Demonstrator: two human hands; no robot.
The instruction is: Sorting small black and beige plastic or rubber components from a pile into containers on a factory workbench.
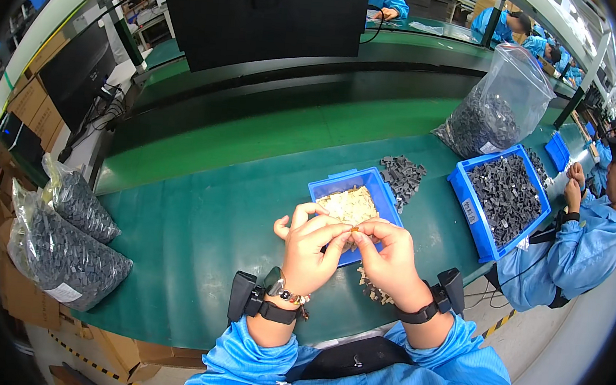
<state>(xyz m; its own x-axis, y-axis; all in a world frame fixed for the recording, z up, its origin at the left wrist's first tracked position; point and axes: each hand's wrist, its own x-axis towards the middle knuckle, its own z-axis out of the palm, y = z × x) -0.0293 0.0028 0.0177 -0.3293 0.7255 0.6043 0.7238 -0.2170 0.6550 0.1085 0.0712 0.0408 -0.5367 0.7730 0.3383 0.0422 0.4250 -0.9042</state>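
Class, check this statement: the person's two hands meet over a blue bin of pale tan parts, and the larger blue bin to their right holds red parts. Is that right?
Not quite. In the head view the left hand and right hand do meet over the blue bin of pale tan parts, but the larger blue bin to the right holds dark grey parts, not red ones.

1. We are wearing a bright blue work smock; its long sleeves are ending in gathered cuffs at both wrists.
2. Our left hand (308, 254) is bare; its wrist is carrying a black band with a boxy black module on the outer side, plus a round-faced watch and a small beaded bracelet.
3. Our right hand (389, 260) is bare too; its wrist is wearing a matching black band and boxy black module.
4. A black strap or pouch is lying across the smock front.
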